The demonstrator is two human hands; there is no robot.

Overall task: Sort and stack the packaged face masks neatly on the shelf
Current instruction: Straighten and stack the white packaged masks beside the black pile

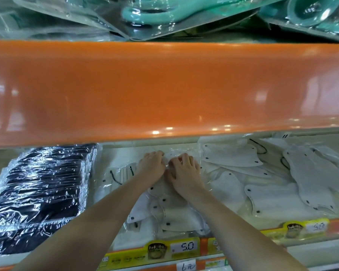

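Both hands, the left hand (152, 166) and right hand (184, 169), pinch a clear-wrapped white mask pack (169, 189) mid-shelf; black packs (41, 192) sit stacked at the left edge, white ones (282, 194) rightward still lie scattered.

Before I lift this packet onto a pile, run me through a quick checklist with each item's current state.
1. Both hands on the packet: ok; left hand and right hand sit side by side on the clear white mask packet.
2. Fingers actually gripping: cannot tell; they curl over crinkled film.
3. White masks sorted: not ok; the loose white packets to the right overlap at angles.
4. Black mask stack: ok; neat, to the left.
5. Clearance under the orange shelf edge: cannot tell.
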